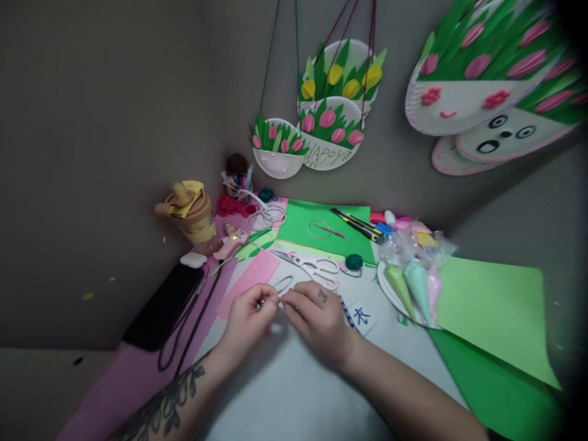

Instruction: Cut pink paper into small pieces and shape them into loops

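Observation:
My left hand (252, 312) and my right hand (318, 315) meet over the white work surface (285, 386), fingertips almost touching. Both are closed in a pinch. Whatever lies between the fingers is too small and too covered to name. Just behind the fingertips shows a pale loop (283, 283), partly hidden by my right hand. White-handled scissors (316, 269) lie beyond my right hand. A strip of pink paper (248, 282) rests behind my left hand. Next to my right wrist is a white card with a blue character (361, 316).
Green paper (298, 226) at the back carries black-and-yellow craft knives (356, 225). Filled piping bags (418, 291) lie on a paper plate at right. A lidded cup (195, 220), pink glue gun (232, 241) and black phone (163, 306) stand left. Decorated plates (331, 135) hang above.

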`<state>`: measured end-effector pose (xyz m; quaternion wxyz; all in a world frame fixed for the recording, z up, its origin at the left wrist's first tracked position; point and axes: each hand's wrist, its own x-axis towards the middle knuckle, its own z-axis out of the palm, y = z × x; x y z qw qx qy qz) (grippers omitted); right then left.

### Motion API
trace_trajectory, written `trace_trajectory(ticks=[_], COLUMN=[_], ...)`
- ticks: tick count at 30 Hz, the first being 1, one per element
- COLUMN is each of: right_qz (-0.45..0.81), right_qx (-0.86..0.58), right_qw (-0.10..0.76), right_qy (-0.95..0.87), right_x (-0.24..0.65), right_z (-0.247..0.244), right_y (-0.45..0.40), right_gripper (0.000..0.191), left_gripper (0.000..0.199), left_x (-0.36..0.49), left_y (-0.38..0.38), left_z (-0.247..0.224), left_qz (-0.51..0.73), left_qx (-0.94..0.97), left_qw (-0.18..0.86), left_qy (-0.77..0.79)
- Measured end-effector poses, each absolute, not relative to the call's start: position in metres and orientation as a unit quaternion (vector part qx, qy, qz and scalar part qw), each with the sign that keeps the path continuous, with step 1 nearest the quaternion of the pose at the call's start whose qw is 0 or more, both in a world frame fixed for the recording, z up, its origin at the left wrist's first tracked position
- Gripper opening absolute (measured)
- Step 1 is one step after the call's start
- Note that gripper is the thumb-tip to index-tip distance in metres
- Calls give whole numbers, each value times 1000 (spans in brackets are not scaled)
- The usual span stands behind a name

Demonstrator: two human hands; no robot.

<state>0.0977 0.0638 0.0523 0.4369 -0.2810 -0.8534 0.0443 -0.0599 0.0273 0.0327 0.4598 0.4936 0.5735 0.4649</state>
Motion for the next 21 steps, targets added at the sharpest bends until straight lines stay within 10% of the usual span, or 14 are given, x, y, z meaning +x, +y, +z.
trace_trajectory(ticks=[12, 21], right_qz=[157, 301], right_qx=[-331, -411], right_qw=[456, 241], right_qy=[-811, -826], right_x=[118, 116], right_z=[55, 10], right_y=[87, 111], right_gripper=[14, 24], left_gripper=[20, 19], left_x=[-102, -85], left_y=[54, 53], left_z=[41, 18], left_qz=[405, 228], left_qx=[578, 743], left_qw=[174, 116], left_qy=[687, 618])
